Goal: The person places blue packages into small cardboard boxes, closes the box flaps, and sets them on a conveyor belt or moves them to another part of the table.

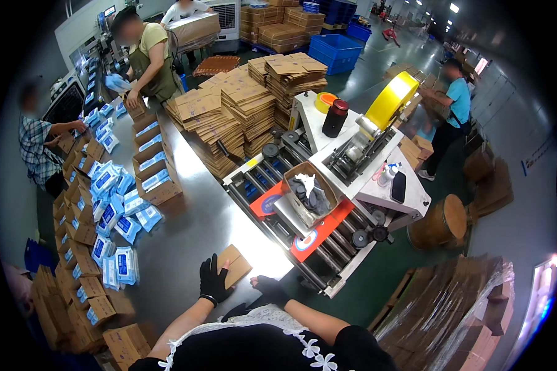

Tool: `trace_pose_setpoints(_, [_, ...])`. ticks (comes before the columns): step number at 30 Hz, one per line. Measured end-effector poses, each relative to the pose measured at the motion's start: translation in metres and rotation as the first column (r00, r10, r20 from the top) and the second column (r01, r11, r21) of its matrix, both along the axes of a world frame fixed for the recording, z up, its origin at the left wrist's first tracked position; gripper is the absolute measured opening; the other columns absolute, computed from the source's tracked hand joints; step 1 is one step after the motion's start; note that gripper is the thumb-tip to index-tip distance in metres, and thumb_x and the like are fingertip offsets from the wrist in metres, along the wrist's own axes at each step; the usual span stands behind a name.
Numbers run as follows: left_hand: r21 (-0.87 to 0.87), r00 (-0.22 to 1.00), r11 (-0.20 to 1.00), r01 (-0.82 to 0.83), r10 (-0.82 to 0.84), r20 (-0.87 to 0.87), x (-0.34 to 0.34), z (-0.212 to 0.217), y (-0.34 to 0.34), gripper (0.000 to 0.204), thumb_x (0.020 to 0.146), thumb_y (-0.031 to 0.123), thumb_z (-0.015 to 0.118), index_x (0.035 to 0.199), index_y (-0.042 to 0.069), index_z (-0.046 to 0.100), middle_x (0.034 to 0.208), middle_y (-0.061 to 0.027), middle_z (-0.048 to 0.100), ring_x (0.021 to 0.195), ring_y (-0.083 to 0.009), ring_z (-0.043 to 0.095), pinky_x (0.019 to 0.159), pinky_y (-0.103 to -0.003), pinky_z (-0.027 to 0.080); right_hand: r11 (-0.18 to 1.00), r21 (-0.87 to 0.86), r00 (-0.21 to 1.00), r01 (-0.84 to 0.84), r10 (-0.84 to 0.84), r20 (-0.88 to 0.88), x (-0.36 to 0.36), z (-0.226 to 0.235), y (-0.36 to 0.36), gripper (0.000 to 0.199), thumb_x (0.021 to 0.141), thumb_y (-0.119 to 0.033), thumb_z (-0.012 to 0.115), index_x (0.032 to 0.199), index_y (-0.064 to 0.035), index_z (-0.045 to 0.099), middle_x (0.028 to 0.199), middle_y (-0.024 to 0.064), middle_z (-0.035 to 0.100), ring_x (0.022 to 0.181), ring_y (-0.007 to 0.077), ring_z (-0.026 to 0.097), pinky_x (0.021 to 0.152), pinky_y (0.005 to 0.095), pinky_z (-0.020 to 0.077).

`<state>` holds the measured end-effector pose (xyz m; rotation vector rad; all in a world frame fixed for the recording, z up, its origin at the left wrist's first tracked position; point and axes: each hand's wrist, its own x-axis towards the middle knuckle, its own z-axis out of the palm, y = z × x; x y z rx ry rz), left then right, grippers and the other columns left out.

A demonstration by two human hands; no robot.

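Observation:
My left hand (214, 283), in a black glove with bare fingertips, holds the left side of a small brown cardboard carton (237, 267), its thumb on the carton's edge. The carton rests on the shiny metal table (189, 241), close to my body. Just right of it is my right hand (270, 289), also in a black glove. Its fingers are bent in toward the carton, with a gap between, and nothing shows in them. Blue-and-white wipes packs (114, 210) lie heaped on the table to the left.
Open cartons holding packs (156, 179) line the table. A roller carton sealer (328, 247) with yellow tape (392, 99) stands right, an open box (309, 191) on it. Flattened cartons (229, 99) are stacked beyond. Several co-workers are around; one (148, 55) handles a carton. Wrapped cardboard (439, 309) stands lower right.

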<state>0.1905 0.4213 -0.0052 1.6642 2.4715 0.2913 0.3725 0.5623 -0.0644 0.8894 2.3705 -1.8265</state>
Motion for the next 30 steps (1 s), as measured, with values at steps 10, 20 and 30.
trace_pose_setpoints(10, [0.081,0.997,0.996,-0.034,0.028,0.068,0.015,0.013,0.032,0.061,0.069,0.038,0.071,0.118,0.007,0.051,0.129,-0.0227,0.042,0.116,-0.0403,0.041,0.097,-0.051,0.032,0.871,0.492,0.847,-0.011,0.269,-0.458,-0.082,0.069,0.002,0.052,0.08,-0.02,0.064,0.129,-0.0075,0.051,0.134,0.0147,0.047,0.127,0.0327,0.04,0.111,0.0427,0.0258])
trace_pose_setpoints(20, [0.095,0.998,0.995,-0.025,0.031,-0.062,0.03,-0.031,0.069,0.073,0.073,0.033,0.066,0.135,0.008,0.039,0.139,-0.0251,0.033,0.123,-0.0436,0.035,0.102,-0.052,0.027,0.889,0.438,0.903,0.133,0.074,-0.424,-0.042,0.035,0.038,0.047,0.084,-0.027,0.065,0.126,-0.0065,0.053,0.127,0.0186,0.051,0.121,0.0338,0.046,0.105,0.0429,0.0339])
trace_pose_setpoints(30, [0.129,0.992,0.986,0.106,-0.114,0.055,0.038,-0.033,0.182,0.107,0.055,0.034,0.078,0.143,0.003,0.026,0.14,-0.0328,0.027,0.124,-0.0481,0.032,0.102,-0.059,0.025,0.799,0.351,0.872,0.488,-0.43,-0.235,0.095,0.064,0.085,0.034,0.086,-0.024,0.059,0.112,-0.0015,0.061,0.103,0.0192,0.064,0.099,0.0352,0.06,0.087,0.0417,0.0465])
